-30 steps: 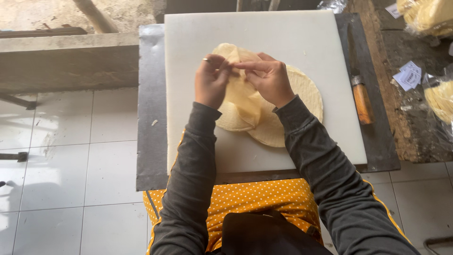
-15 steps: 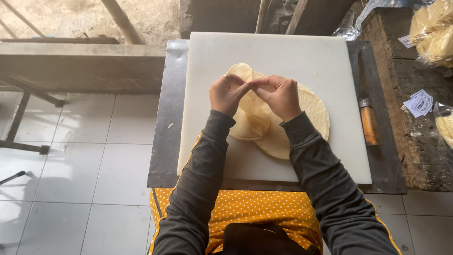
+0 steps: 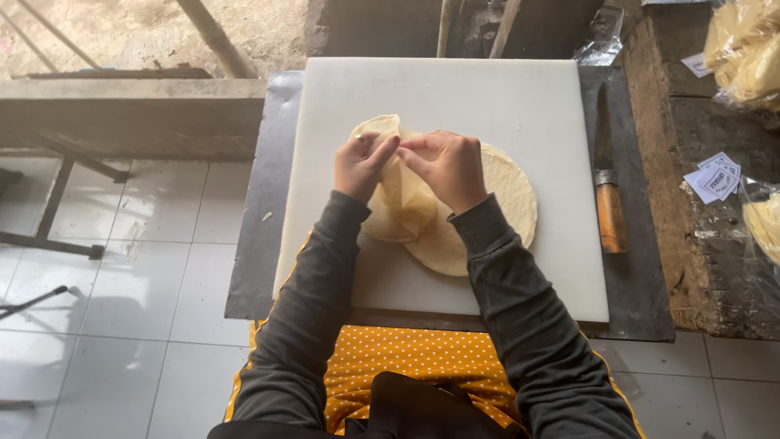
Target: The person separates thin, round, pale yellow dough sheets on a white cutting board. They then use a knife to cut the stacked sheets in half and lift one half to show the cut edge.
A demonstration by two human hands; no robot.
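A stack of thin, round, pale yellow sheets [image 3: 504, 195] lies on a white cutting board [image 3: 455, 89]. One sheet [image 3: 402, 203] is lifted off its left side and hangs folded. My left hand [image 3: 361, 167] and my right hand [image 3: 443, 167] meet above the stack, and both pinch the upper edge of that sheet between the fingertips. Dark grey sleeves cover both forearms.
A knife with a wooden handle [image 3: 609, 211] lies on the dark metal table [image 3: 260, 203] right of the board. Bags of pale sheets [image 3: 743, 53] and small paper labels [image 3: 715, 179] sit on a rough surface at the right. White tiled floor [image 3: 122, 268] is at the left.
The hands stay together at the top of the lifted sheet, pinching it; the sheet hangs a little lower and more folded. The camera has shifted slightly.
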